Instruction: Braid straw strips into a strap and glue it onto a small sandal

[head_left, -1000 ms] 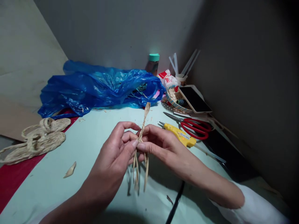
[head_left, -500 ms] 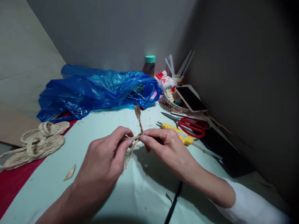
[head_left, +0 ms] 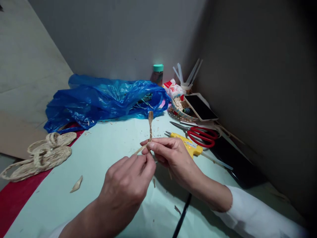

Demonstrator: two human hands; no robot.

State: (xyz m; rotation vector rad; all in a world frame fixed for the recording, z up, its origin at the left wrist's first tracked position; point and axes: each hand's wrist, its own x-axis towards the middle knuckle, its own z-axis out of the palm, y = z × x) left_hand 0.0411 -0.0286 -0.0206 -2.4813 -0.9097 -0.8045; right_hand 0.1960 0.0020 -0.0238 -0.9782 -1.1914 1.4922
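Note:
A short braid of tan dried fibre (head_left: 150,127) stands upright above my fingertips, with a wider flat tip. My right hand (head_left: 174,155) pinches the braid's lower end between thumb and forefinger. Just below and to the left, my left hand (head_left: 131,180) is closed, its thumb and fingers pinching a strand under the braid. One loose strand (head_left: 140,149) sticks out to the left between the hands, and another hangs below my right hand.
Woven sandals (head_left: 49,158) lie at the left. Behind is a blue plastic bag (head_left: 104,102). Red-handled scissors (head_left: 201,136), a yellow glue gun (head_left: 195,148), a phone (head_left: 201,107) on a basket and a green-lidded jar (head_left: 158,74) are at the right and back.
My left hand has moved right and down, nearer my right hand, and holds a strand below the braid. The braid stands straighter. The view has shifted slightly.

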